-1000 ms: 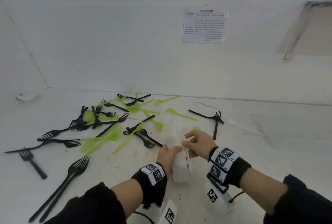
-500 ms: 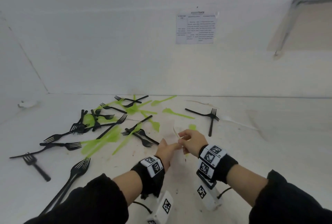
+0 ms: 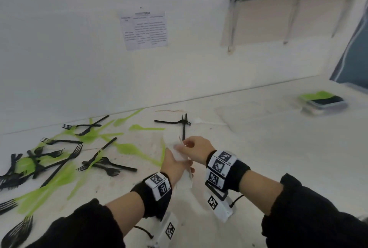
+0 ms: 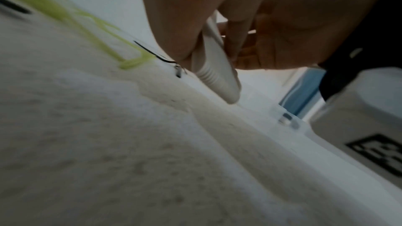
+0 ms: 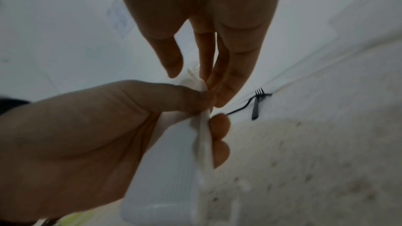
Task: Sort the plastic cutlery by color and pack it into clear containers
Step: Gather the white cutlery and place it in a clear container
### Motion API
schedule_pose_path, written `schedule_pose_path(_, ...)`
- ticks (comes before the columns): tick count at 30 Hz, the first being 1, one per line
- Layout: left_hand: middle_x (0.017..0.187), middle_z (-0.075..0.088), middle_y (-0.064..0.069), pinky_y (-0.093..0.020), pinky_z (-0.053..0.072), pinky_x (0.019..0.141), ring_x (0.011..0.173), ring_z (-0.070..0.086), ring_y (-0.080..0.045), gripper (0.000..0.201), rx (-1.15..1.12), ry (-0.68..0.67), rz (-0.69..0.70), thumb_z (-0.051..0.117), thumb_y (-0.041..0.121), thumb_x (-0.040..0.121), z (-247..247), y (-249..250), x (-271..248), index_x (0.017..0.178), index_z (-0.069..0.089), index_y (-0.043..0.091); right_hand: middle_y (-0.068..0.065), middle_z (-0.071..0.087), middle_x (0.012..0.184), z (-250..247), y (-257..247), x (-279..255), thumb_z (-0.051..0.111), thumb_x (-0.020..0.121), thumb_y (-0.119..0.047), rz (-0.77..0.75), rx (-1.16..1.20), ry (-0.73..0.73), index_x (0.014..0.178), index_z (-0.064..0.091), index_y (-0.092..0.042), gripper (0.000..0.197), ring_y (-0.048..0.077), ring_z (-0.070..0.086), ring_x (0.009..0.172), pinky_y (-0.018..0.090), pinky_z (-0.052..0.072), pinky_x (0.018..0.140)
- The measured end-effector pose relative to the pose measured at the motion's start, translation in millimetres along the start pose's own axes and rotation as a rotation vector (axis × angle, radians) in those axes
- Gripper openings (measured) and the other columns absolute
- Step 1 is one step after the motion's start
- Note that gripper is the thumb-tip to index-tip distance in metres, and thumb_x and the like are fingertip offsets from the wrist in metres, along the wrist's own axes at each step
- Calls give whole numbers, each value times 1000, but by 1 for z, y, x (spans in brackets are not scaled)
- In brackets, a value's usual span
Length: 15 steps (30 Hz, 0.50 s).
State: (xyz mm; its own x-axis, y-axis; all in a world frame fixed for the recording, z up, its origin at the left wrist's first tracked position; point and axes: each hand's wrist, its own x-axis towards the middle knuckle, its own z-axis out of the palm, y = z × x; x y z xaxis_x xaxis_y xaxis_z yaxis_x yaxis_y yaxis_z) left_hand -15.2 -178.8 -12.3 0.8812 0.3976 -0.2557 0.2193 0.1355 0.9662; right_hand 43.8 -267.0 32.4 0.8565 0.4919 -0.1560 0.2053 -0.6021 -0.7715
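- Left third of head view: black forks (image 3: 65,160) & green cutlery (image 3: 59,178) scattered, overlapping on the white table (image 3: 258,168).
- Center: left hand (image 3: 175,165) grips clear container (image 3: 184,170), held edge-up just above table; thumb one side, fingers curled round the other.
- Right hand (image 3: 196,149) pinches container's top rim w/ fingertips.
- Far right: stacked containers (image 3: 323,103) w/ green & black contents, well apart.

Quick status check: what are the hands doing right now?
Both hands on clear container: left hand holds it, right hand pinches its lid edge. Black forks, green cutlery unsorted. Nothing blocking.
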Motion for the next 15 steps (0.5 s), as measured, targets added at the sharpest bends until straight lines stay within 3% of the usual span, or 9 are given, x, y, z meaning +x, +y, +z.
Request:
schedule_pose_path(3,83,61,-15,-28,46,44,45,54,-19,51,96,-59,69,51,-12,84,32,9,3,124,34,15,8,56,126,-28,6,1,60,79,-58,61,71,-26,139,33,-16,78,23,57,112,26,46,86)
schedule_pose_path(5,98,61,-16,-30,47,47,49,52,-21,61,186,-117,136,47,-14,83,54,14,10,128,31,24,8,57,121,-53,12,8,60,76,-62,75,75,7,136,30,-12,84,25,60,105,33,53,82)
schedule_pose_path(7,109,60,-16,-32,49,53,57,55,-22,68,295,-119,200,48,-11,83,76,18,20,136,23,24,7,58,114,-77,21,16,63,72,-63,75,43,70,127,37,-10,82,24,60,100,35,54,82)
schedule_pose_path(11,106,61,-15,-36,54,69,84,63,-31,58,497,-42,249,50,1,86,121,23,45,135,22,16,5,60,108,-121,44,33,70,71,-52,56,90,163,112,49,-11,62,21,61,95,38,55,84)
schedule_pose_path(13,102,61,-8,-34,53,70,84,61,-27,50,498,-29,276,50,2,87,146,29,51,129,28,14,4,61,104,-144,55,42,71,72,-47,40,102,182,110,51,-11,56,19,62,93,32,55,80)
schedule_pose_path(15,96,60,-3,-34,53,69,79,59,-23,43,470,-21,305,49,1,87,171,34,62,125,32,14,1,60,101,-165,66,49,71,75,-44,6,113,174,116,51,-11,56,16,59,88,21,49,67)
